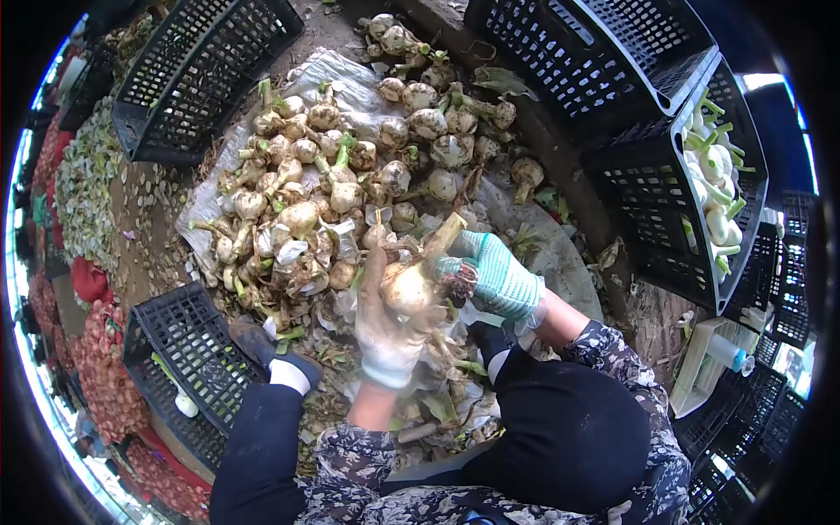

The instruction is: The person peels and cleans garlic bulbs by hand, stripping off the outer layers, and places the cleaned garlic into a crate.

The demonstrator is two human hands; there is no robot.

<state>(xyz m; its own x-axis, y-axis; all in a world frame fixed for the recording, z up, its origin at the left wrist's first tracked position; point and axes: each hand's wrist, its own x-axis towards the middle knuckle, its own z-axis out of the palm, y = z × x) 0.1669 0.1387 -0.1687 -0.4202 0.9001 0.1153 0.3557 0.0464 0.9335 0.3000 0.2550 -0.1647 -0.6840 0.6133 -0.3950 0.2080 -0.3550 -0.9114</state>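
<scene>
My left hand (385, 324), in a soiled whitish glove, is wrapped around a large pale onion (409, 289) with a thick cut stalk pointing up and right. My right hand (500, 278) wears a green striped glove, and its fingers are curled close against the onion's right side. At those fingertips is a dark reddish, rough-looking piece (458, 280); whether it is the root end or a tool is unclear. Just beyond both hands lies a heap of unpeeled onions (302, 214) with short stalks, on a pale woven sheet (337, 83).
Loose skins and leaf scraps (337, 381) cover the ground around my feet. A black crate (197, 359) stands at left, another crate (206, 74) behind it. On the right, a crate (656, 214) bears clean white onions (716, 166). Net sacks (109, 367) line the far left.
</scene>
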